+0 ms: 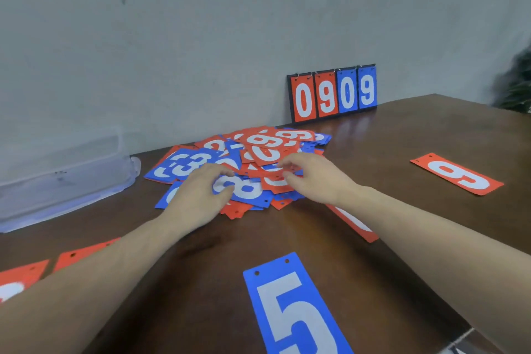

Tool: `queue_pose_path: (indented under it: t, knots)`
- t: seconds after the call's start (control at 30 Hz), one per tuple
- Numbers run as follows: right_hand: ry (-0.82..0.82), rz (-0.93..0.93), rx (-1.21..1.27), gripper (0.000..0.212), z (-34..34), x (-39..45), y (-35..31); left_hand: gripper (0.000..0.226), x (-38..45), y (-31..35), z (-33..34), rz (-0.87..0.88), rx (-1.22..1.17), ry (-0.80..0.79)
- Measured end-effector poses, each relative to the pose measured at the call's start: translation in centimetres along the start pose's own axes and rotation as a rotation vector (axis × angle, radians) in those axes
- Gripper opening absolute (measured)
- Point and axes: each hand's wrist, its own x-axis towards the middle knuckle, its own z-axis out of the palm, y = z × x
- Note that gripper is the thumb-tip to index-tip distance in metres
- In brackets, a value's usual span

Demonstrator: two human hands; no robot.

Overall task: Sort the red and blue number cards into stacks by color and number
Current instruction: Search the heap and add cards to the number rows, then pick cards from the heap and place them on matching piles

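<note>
At your far left a clear plastic container lies against the wall, and two red cards sit at the table's near left edge, partly under your forearm; your left hand rests on the left side of the mixed pile of red and blue number cards, its fingers curled over a blue 8 card, though you cannot tell whether they actually pinch it; a blue 5 card lies alone on the brown table, close to you; your right hand is on the pile's right side, fingers bent down onto red cards, the grip unclear; a red card pokes out beneath that wrist; a scoreboard stand reading 0909 leans at the wall behind; a red 6 card lies well apart at right.
</note>
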Motion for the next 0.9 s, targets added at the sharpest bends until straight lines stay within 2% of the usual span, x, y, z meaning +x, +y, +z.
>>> queue_pose_path:
  t: [0.1,0.23,0.37,0.47,0.63,0.77,0.83,0.9]
  knots:
    - [0.009,0.017,-0.022,0.033,0.6,2.0,-0.5,0.028,0.9,-1.4,-0.2,-0.07,0.015,-0.013]
    - [-0.006,0.024,-0.067,0.04,1.3,4.5,-0.9,0.041,1.9,-2.9,0.2,-0.037,0.004,-0.119]
    - [-0.121,0.026,-0.223,0.047,2.6,5.9,-0.8,0.05,2.2,-3.8,0.7,0.049,0.129,-0.261]
    - [-0.181,0.037,-0.301,0.048,3.4,5.9,-0.9,0.048,2.0,-3.8,0.4,0.054,0.219,-0.287]
    - [-0.12,0.03,-0.234,0.035,2.9,4.4,-1.5,0.055,1.4,-4.4,-1.2,0.036,0.354,-0.261]
    - [-0.093,-0.04,-0.206,0.024,2.2,2.7,-1.9,0.076,0.2,-4.7,-2.4,-0.005,0.363,-0.312]
    - [-0.092,-0.037,-0.162,0.03,2.0,2.2,-2.1,0.085,-0.3,-4.8,-2.8,-0.018,0.364,-0.321]
    - [-0.11,0.0,-0.175,0.05,1.9,1.8,-2.3,0.083,-0.5,-4.8,-3.1,-0.011,0.361,-0.289]
